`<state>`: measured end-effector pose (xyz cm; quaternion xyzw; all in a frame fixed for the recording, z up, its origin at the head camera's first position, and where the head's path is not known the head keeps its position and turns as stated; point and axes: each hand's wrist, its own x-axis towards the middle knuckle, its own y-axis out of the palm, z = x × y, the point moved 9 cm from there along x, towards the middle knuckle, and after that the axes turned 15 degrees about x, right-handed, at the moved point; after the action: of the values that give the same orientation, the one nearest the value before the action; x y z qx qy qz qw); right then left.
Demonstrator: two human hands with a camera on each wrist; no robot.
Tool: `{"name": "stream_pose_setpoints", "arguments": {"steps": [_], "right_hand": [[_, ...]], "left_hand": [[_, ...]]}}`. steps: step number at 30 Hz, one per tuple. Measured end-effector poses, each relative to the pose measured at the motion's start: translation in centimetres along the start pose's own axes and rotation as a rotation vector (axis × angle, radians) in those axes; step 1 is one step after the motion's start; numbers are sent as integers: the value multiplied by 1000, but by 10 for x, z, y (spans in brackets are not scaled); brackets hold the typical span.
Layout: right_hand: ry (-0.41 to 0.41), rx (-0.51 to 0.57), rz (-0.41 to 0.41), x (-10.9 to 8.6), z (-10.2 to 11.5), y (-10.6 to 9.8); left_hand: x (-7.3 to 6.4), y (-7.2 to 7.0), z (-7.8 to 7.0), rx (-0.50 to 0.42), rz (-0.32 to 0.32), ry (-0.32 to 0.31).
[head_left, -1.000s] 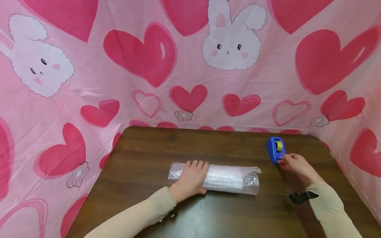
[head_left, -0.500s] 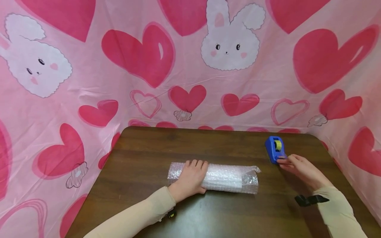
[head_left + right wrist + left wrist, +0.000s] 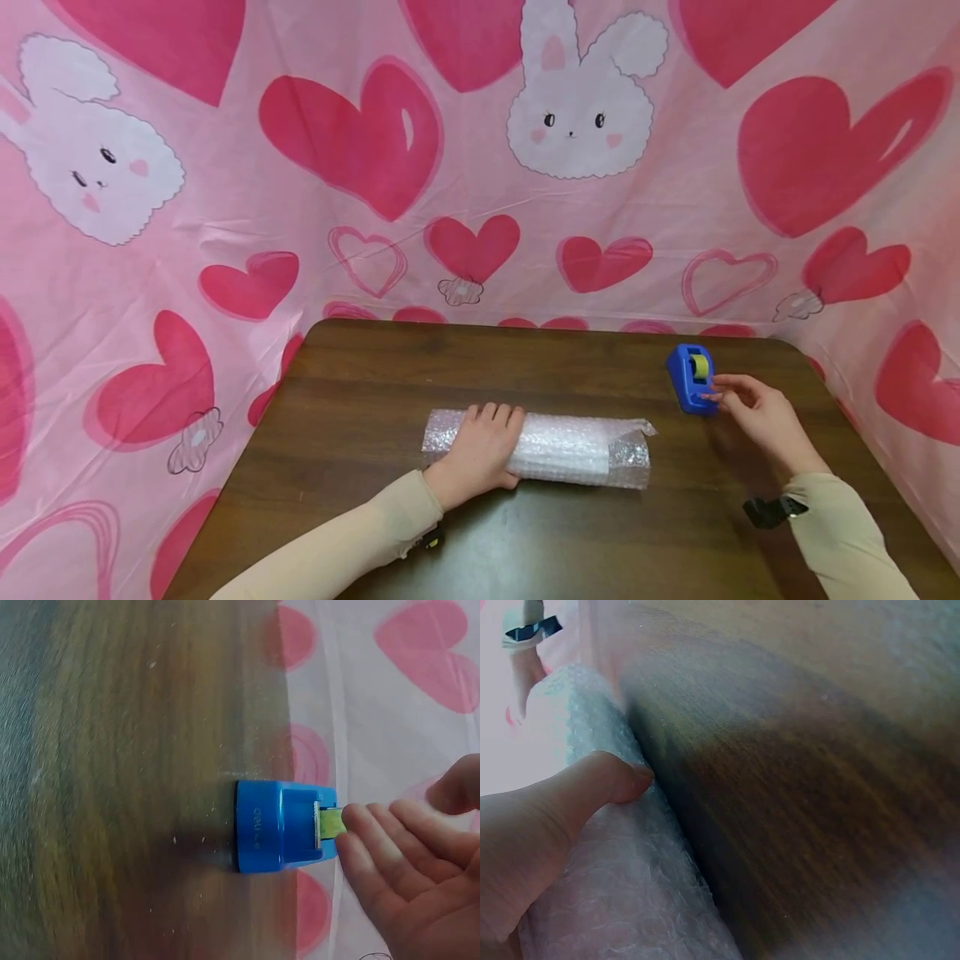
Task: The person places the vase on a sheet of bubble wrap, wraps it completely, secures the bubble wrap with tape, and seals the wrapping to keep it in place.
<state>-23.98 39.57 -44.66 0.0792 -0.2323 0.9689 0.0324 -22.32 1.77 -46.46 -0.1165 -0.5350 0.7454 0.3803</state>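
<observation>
My left hand (image 3: pixel 480 458) lies across a roll of bubble wrap (image 3: pixel 566 450) on the table, gripping it. In the left wrist view the thumb (image 3: pixel 604 780) presses along the near side of the bubble wrap (image 3: pixel 652 892). My right hand (image 3: pixel 768 421) is at the front of a blue tape dispenser (image 3: pixel 682 379), which holds a yellowish tape roll (image 3: pixel 700 366). The right wrist view shows the fingertips (image 3: pixel 356 817) of nearly straight fingers at the tape (image 3: pixel 331 823), just behind the dispenser's cutter (image 3: pixel 317 825). The thumb (image 3: pixel 456 786) stands apart from them.
The brown wooden table (image 3: pixel 360 375) has rounded far corners. A pink curtain (image 3: pixel 480 183) with hearts and rabbits hangs close behind and at both sides. The dispenser stands near the far right corner. Each wrist wears a dark band, plain on the right wrist (image 3: pixel 776 510).
My right thumb and fingers, together at the dispenser's front end before, have parted, and the fingers have moved slightly up along it. The left hand and the bubble wrap stay put.
</observation>
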Motion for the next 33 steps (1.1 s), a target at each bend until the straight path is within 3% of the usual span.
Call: {"name": "stream_pose_setpoints", "arguments": {"steps": [10,19,24,33], "right_hand": [[-2,-68,29,2,5,0],[172,-96,-12,6,-9,-11],[120,-181,-39,11,-7,-10],[120,-171,-96,8,-4,-10]], "left_hand": [[1,-1,2,-7,0,-11],[-1,0,0,24,-16,-5],[-1,0,0,20,-17,-11],[-1,2,-2,22,1,-4]]}}
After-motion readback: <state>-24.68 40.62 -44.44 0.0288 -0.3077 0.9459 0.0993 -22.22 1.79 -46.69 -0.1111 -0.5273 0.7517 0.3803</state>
